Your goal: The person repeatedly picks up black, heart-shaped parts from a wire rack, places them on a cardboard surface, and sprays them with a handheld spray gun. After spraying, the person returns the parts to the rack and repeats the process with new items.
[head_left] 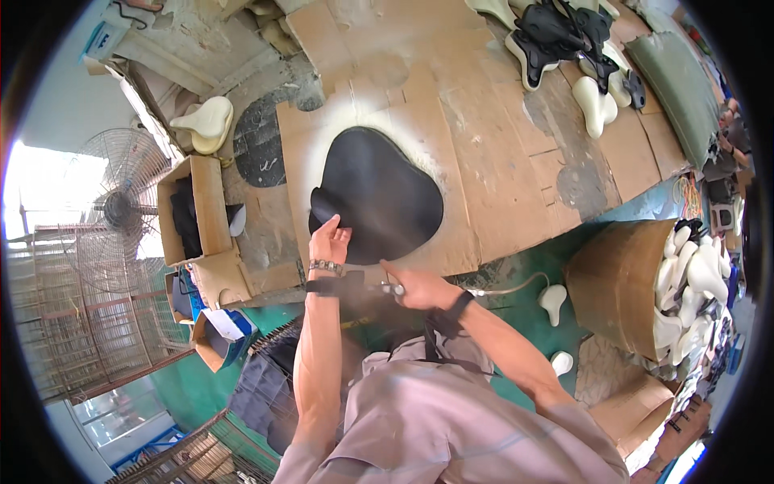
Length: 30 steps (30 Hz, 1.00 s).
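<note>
A stack or piece of black saddle-shaped sheet (387,194) lies on the cardboard-covered table in front of me. My left hand (329,242) is at its lower left edge, fingers closed on a black flap (325,207) that is lifted and folded over there. At the sheet's near edge, my right hand (419,288) is wrapped around a spray gun (392,289), only partly visible, with its nozzle toward my left wrist. A thin hose (504,291) trails from it to the right. Pale overspray (419,149) rings the sheet on the cardboard.
Black plastic saddle bases (556,32) and cream foam saddles (595,105) lie at the far right. One foam saddle (208,125) sits at the left, behind an open carton (193,211). A large carton (617,282) of foam saddles stands right. A fan (121,202) is at the left.
</note>
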Each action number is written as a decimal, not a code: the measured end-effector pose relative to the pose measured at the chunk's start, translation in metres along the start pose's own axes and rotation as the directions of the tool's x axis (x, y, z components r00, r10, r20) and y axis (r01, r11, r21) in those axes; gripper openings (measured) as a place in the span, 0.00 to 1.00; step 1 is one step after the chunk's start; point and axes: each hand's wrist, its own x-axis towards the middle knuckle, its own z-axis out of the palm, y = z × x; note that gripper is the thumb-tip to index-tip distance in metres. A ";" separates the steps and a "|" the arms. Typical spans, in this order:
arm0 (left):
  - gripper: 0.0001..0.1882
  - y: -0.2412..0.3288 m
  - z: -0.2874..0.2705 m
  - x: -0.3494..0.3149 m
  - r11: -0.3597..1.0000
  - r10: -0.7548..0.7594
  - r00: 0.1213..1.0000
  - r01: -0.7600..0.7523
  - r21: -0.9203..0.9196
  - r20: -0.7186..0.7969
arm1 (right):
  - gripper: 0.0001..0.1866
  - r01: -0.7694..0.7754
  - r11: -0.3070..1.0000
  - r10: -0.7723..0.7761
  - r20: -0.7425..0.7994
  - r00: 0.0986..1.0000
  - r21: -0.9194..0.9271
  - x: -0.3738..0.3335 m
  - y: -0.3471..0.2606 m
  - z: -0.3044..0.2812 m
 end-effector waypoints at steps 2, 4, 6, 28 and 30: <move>0.05 0.007 0.017 -0.007 0.994 -0.105 0.990 0.106 -0.003 0.090 | 0.45 -0.046 0.999 0.045 -0.049 0.998 -0.014 0.034 0.024 0.004; 0.05 0.013 0.023 -0.006 0.995 -0.085 0.994 0.088 -0.044 0.064 | 0.48 -0.149 0.988 0.146 -0.071 0.987 -0.044 0.065 0.058 0.013; 0.06 0.018 0.050 -0.008 0.987 -0.074 0.989 0.092 -0.134 0.127 | 0.52 -0.242 0.968 0.246 -0.067 0.967 0.067 0.070 0.068 0.003; 0.13 0.234 -0.008 -0.137 0.596 0.668 0.742 -0.494 -0.633 0.050 | 0.20 -0.437 0.845 0.424 0.112 0.899 0.308 0.086 0.019 -0.016; 0.12 0.214 -0.045 -0.189 0.544 0.727 0.686 -0.546 -0.637 0.033 | 0.18 -0.137 0.945 0.106 0.118 0.987 0.296 0.090 0.054 -0.016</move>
